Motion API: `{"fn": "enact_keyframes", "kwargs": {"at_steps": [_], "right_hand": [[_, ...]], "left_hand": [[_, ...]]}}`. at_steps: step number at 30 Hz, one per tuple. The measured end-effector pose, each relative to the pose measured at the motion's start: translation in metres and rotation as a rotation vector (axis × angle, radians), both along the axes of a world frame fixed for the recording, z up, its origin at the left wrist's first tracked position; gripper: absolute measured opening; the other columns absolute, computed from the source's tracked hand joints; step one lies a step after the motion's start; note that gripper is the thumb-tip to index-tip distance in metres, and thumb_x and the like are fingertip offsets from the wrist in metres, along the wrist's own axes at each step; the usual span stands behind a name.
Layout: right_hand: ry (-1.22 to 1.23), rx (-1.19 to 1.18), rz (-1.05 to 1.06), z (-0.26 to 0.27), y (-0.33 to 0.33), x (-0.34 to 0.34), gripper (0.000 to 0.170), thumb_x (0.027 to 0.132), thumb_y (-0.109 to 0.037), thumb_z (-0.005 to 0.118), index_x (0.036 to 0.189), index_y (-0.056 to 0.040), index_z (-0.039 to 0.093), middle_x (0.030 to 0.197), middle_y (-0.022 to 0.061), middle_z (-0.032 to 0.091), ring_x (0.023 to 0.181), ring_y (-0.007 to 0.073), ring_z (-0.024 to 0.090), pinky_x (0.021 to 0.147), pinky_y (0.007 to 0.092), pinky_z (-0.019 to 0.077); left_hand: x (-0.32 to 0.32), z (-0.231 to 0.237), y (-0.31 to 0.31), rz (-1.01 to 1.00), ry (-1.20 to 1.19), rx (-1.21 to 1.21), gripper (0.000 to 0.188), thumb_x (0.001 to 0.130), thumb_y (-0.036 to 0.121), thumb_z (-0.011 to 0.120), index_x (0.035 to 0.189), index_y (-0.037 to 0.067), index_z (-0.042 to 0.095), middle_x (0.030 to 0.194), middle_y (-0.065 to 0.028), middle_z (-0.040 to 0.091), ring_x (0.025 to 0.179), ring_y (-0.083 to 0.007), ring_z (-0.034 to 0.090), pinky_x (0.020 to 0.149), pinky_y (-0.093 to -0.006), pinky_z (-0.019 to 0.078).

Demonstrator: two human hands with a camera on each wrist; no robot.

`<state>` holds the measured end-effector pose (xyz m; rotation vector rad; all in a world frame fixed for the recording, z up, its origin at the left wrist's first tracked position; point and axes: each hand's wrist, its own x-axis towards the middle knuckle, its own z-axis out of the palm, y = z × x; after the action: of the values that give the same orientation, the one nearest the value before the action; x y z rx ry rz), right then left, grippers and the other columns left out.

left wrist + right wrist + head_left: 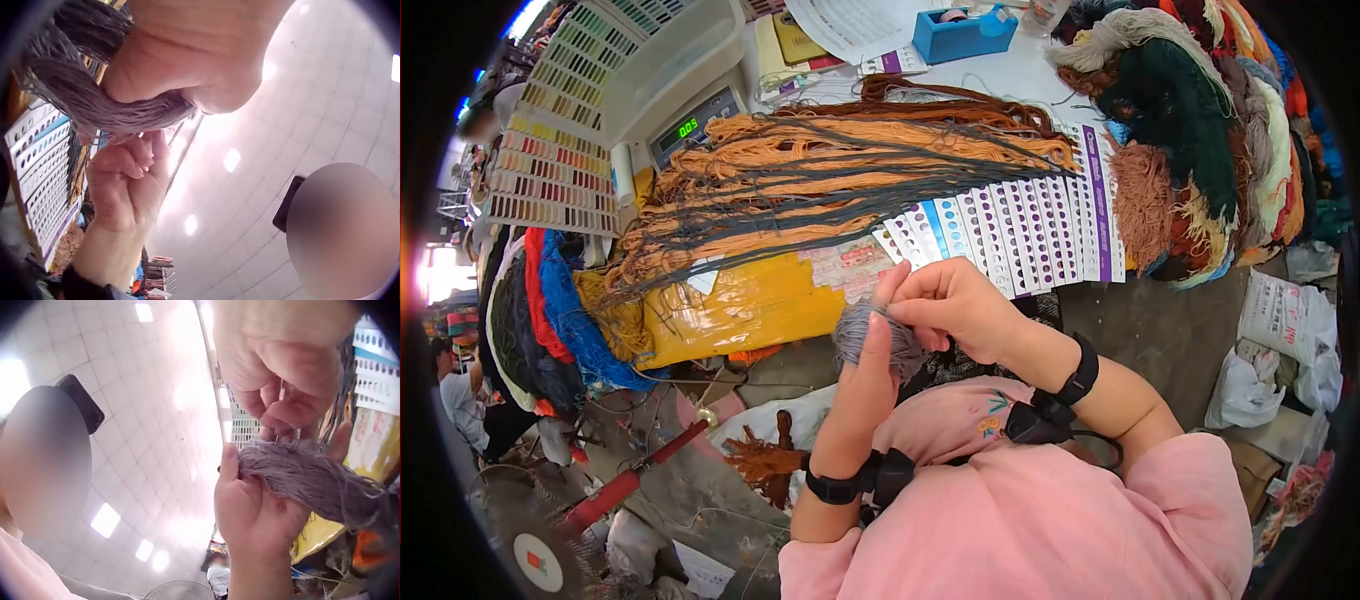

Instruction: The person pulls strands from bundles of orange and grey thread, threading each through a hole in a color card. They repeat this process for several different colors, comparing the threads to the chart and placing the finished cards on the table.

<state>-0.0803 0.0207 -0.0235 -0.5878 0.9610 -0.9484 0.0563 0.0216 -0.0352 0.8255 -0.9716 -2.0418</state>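
Observation:
A bundle of grey yarn (860,335) (106,103) (306,475) lies across the palm of the left hand (873,375) (194,50) (256,515), whose thumb and fingers curl round it. At the top edge of the bundle, the right hand (960,305) (125,187) (281,369) has its thumb and fingertips pinched together on the yarn. Both hands are close together in front of the chest. What exactly lies between the right fingertips is too small to tell.
Beyond the hands, orange and dark yarn hanks (830,170) lie over a yellow package (740,320) and colour cards (1020,235). A scale (690,125) stands behind. Coloured hanks (1180,140) are piled at right; a fan (540,545) stands lower left.

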Motion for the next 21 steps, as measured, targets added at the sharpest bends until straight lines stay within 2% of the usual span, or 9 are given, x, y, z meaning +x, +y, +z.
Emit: {"fn": "enact_keyframes", "kwargs": {"at_steps": [7,10,13,15,16,17,18,19,21], "right_hand": [[-0.096,-0.102,-0.251,-0.009,-0.001,-0.002,0.007,0.075,-0.005,0.052,0.072,-0.0003,0.056,0.076,0.0060,0.056,0.056,0.0059,0.046,0.040,0.0171,0.0326],[-0.376,-0.181,-0.183,-0.015,-0.004,-0.009,0.006,0.078,-0.007,0.050,0.076,-0.0014,0.052,0.084,0.0066,0.055,0.060,0.0072,0.047,0.044,0.0178,0.0364],[-0.916,-0.018,-0.168,-0.004,-0.014,-0.053,0.008,0.080,-0.010,0.047,0.082,-0.0020,0.049,0.081,0.0059,0.054,0.056,0.0085,0.045,0.045,0.0191,0.0387],[-0.790,-0.307,-0.245,0.011,-0.034,-0.128,0.010,0.080,-0.007,0.046,0.086,-0.0010,0.048,0.073,0.0063,0.049,0.065,0.0148,0.050,0.064,0.0278,0.0429],[-0.320,-0.550,-0.498,0.030,-0.042,-0.181,0.007,0.078,-0.007,0.045,0.081,-0.0011,0.047,0.072,0.0063,0.048,0.068,0.0157,0.049,0.067,0.0286,0.0410],[0.247,-0.604,-0.777,0.050,-0.051,-0.234,0.006,0.076,-0.006,0.044,0.076,-0.0011,0.047,0.070,0.0063,0.048,0.071,0.0166,0.048,0.070,0.0294,0.0392],[-0.333,-0.640,-0.929,0.055,-0.052,-0.323,0.007,0.076,-0.006,0.043,0.073,-0.0006,0.047,0.067,0.0066,0.048,0.070,0.0178,0.048,0.071,0.0290,0.0394],[-0.380,-0.829,-0.862,0.058,-0.043,-0.376,0.009,0.076,-0.007,0.046,0.074,0.0014,0.048,0.066,0.0067,0.048,0.070,0.0178,0.049,0.071,0.0282,0.0402],[0.067,-0.764,-0.875,0.069,-0.067,-0.304,0.009,0.077,-0.005,0.043,0.072,0.0016,0.046,0.068,0.0096,0.048,0.069,0.0190,0.047,0.074,0.0317,0.0388]], "left_hand": [[-0.005,0.002,-0.011,0.107,0.057,-0.075,0.037,0.088,0.027,0.040,0.114,0.001,0.046,0.118,-0.0116,0.042,0.106,-0.0164,0.041,0.085,-0.0292,0.0365],[-0.008,-0.003,-0.014,0.248,0.051,0.036,0.025,0.085,0.021,0.046,0.098,0.001,0.054,0.097,-0.0083,0.052,0.088,-0.0115,0.049,0.072,-0.0266,0.0427],[0.041,-0.020,-0.035,0.290,0.433,0.324,0.018,0.084,0.019,0.048,0.087,0.002,0.055,0.072,-0.0013,0.050,0.061,-0.0062,0.048,0.053,-0.0207,0.0414],[0.106,-0.026,-0.051,0.737,0.450,0.495,0.015,0.084,0.014,0.045,0.074,0.004,0.051,0.051,0.0049,0.039,0.040,-0.0038,0.035,0.038,-0.0182,0.0317],[0.168,-0.051,-0.059,0.681,0.864,0.626,0.016,0.084,0.012,0.042,0.075,0.003,0.051,0.052,0.0035,0.040,0.041,-0.0038,0.036,0.037,-0.0194,0.0312],[0.223,-0.072,-0.061,0.838,0.906,0.590,0.018,0.085,0.014,0.041,0.079,0.001,0.052,0.055,0.0007,0.043,0.040,-0.0037,0.036,0.036,-0.0188,0.0307],[0.242,-0.069,-0.055,0.888,0.894,0.593,0.019,0.086,0.014,0.041,0.083,-0.001,0.052,0.056,-0.0002,0.043,0.039,-0.0039,0.036,0.037,-0.0186,0.0309],[0.248,-0.062,-0.054,0.934,0.881,0.595,0.020,0.086,0.015,0.040,0.086,-0.002,0.052,0.057,-0.0010,0.044,0.039,-0.0040,0.036,0.037,-0.0185,0.0310],[0.190,-0.051,-0.058,0.559,0.740,0.544,0.019,0.084,0.013,0.045,0.094,-0.002,0.052,0.066,-0.0042,0.052,0.044,-0.0044,0.040,0.041,-0.0190,0.0333]]}}
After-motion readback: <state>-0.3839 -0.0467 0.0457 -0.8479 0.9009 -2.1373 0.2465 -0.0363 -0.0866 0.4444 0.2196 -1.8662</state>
